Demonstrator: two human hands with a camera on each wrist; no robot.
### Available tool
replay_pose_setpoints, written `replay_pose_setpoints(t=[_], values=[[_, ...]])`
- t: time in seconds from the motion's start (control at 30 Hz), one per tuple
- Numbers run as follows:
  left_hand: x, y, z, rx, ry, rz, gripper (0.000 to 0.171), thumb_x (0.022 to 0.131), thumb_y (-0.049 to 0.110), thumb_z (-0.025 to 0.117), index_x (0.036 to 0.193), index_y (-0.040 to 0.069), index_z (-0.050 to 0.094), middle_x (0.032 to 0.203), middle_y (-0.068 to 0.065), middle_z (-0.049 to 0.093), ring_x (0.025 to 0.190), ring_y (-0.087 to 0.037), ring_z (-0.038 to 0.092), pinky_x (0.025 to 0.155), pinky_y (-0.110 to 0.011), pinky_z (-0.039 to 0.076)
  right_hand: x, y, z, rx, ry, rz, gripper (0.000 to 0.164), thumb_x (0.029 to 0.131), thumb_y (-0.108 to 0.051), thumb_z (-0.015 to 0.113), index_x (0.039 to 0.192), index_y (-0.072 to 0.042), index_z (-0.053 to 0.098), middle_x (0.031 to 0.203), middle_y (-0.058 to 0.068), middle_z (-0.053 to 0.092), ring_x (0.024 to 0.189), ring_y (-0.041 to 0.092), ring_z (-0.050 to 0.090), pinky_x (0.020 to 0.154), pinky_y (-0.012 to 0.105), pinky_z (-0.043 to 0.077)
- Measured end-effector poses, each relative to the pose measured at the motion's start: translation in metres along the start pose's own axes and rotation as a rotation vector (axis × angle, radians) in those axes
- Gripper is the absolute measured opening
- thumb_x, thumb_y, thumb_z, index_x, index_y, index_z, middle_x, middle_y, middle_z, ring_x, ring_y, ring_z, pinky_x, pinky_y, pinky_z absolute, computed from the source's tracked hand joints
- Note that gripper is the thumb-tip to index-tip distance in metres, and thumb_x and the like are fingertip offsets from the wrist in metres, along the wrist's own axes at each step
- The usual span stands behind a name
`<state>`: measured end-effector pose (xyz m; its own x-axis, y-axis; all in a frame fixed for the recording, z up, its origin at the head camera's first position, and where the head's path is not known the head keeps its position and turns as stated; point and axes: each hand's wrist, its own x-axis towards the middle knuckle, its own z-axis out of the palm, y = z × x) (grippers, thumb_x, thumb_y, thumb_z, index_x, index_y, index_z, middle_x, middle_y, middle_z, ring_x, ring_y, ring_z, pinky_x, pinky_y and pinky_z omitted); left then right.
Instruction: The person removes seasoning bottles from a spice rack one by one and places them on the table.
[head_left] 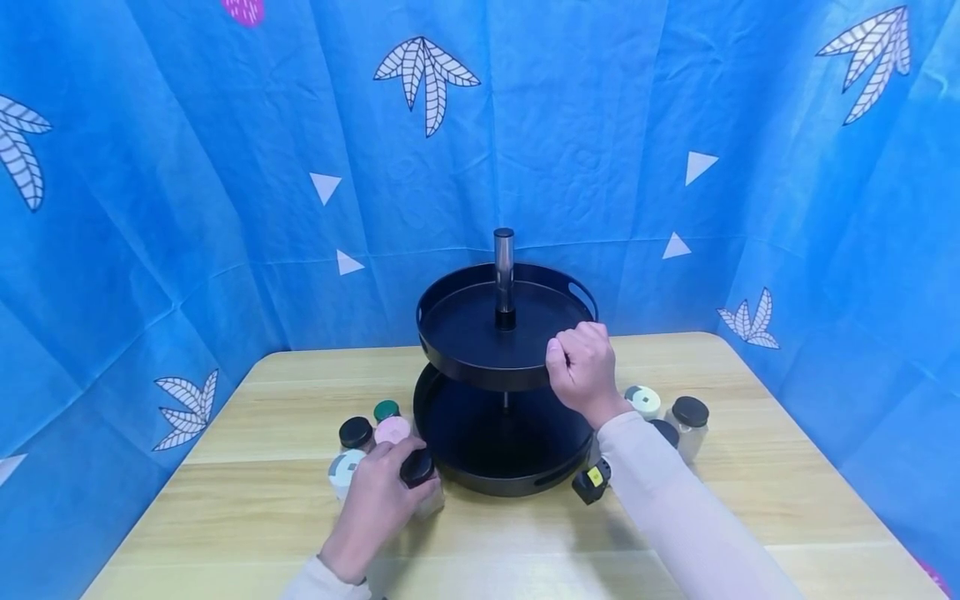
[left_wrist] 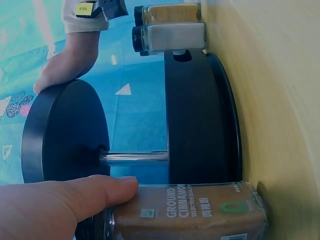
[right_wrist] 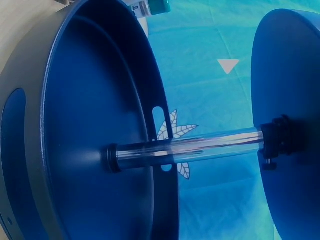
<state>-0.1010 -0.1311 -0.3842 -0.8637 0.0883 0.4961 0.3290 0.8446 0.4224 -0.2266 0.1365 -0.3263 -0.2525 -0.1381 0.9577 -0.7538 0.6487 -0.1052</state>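
Where the wooden table lies nearest the viewer, left hand: fingers curled round a black-capped ground cinnamon jar, standing just beside the lower tray of a black two-tier stand. Jars, assorted caps: clustered behind that hand. Right hand: fingers curled, gripping the upper tray's front rim. Further jars: right of stand. Centre post: chrome, upright. Backdrop: blue patterned cloth.

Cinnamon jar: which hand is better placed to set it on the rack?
Left, probably. The left hand already grips the cinnamon jar beside the lower tray. The right hand holds the upper tray's rim, on the far side from the jar.
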Motion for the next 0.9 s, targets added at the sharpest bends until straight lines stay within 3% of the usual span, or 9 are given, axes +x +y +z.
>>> replay_pose_setpoints(t=[0.9], values=[[-0.0033, -0.0021, 0.0032, 0.032, 0.001, -0.011, 0.046, 0.06, 0.019, 0.087, 0.099, 0.008, 0.066, 0.091, -0.017, 0.067, 0.081, -0.028, 0.063, 0.067, -0.045, 0.059, -0.0004, 0.0009, 0.0006, 0.006, -0.002, 0.006, 0.038, 0.085, -0.015, 0.04, 0.048, -0.008, 0.039, 0.044, 0.003, 0.035, 0.048, 0.023, 0.034, 0.057, 0.045, 0.038]])
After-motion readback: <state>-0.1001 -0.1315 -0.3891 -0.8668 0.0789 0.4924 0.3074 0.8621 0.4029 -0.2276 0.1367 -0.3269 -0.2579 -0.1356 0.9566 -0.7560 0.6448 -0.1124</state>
